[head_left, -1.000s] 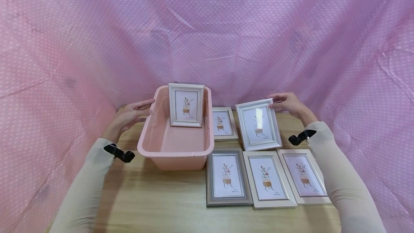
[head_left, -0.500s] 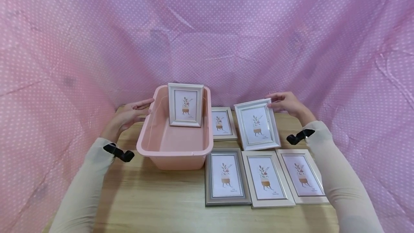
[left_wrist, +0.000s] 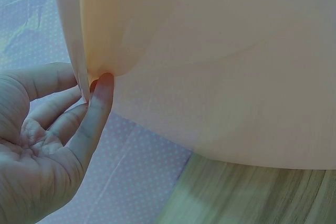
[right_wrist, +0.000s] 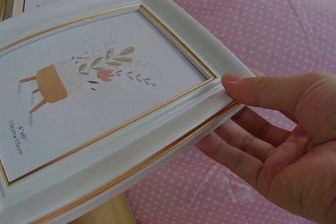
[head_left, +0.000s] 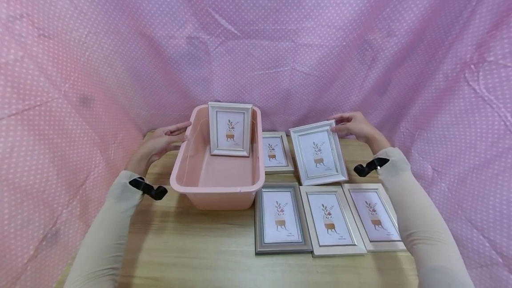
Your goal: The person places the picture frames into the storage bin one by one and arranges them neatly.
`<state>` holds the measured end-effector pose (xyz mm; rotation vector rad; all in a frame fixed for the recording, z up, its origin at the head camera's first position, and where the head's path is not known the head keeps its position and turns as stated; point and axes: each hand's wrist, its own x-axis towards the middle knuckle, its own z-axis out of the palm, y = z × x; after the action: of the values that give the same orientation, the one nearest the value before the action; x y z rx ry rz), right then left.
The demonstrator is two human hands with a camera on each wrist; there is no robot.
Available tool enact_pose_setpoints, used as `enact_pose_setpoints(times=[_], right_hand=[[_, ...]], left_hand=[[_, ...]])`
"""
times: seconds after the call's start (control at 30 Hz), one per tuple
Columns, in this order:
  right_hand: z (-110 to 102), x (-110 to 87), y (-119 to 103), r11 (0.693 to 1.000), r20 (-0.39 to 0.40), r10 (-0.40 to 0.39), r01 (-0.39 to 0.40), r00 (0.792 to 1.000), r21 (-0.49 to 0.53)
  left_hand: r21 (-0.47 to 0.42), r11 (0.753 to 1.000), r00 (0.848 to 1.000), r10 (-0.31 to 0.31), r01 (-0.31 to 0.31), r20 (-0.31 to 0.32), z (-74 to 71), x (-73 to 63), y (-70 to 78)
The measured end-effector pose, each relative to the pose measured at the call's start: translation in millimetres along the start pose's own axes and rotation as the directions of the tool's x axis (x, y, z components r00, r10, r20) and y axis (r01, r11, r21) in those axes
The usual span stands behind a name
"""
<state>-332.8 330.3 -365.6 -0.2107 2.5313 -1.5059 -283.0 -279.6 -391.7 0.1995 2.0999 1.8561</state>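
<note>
In the head view my left hand [head_left: 162, 142] is at the left rim of a pink plastic basin [head_left: 218, 190]. The left wrist view shows its fingers and thumb pinching the lip of the basin [left_wrist: 220, 87]. A white picture frame [head_left: 230, 151] leans upright inside, against the basin's far end. My right hand [head_left: 354, 126] holds another white picture frame [head_left: 318, 180] by its upper right corner, tilted up over the table. In the right wrist view, the thumb presses on the front of this gold-lined frame [right_wrist: 178, 90] while the other fingers lie behind it.
Flat on the wooden table [head_left: 192, 252] lie a grey frame [head_left: 284, 248], a cream frame [head_left: 340, 250] and another cream frame [head_left: 386, 246] in a front row. One more cream frame [head_left: 278, 170] lies right of the basin. Pink dotted cloth [head_left: 256, 34] surrounds the table.
Almost nothing differs. The right hand and its white frame have shifted very slightly, and the glare on the glass has gone. The left hand stays on the basin rim.
</note>
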Motion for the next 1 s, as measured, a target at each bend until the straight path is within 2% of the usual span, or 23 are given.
enact_pose_setpoints(times=[0.37,0.67,1.0], right_hand=[[-2,-1.3,-11,0.999,-0.008,0.005,-0.004,1.0,0.042],[-8,-2.0,-19,0.998,-0.052,-0.055,0.055,0.997,0.006],[-8,-3.9,-30,0.996,-0.072,-0.084,0.084,0.994,-0.006]], left_hand=[[-0.03,1.0,1.0,-0.001,0.001,-0.004,0.3,0.6,-2.4],[-0.028,1.0,1.0,-0.006,0.006,-0.006,0.5,0.9,0.8],[-0.021,0.999,1.0,-0.025,0.025,-0.016,-0.2,-0.2,-0.5]])
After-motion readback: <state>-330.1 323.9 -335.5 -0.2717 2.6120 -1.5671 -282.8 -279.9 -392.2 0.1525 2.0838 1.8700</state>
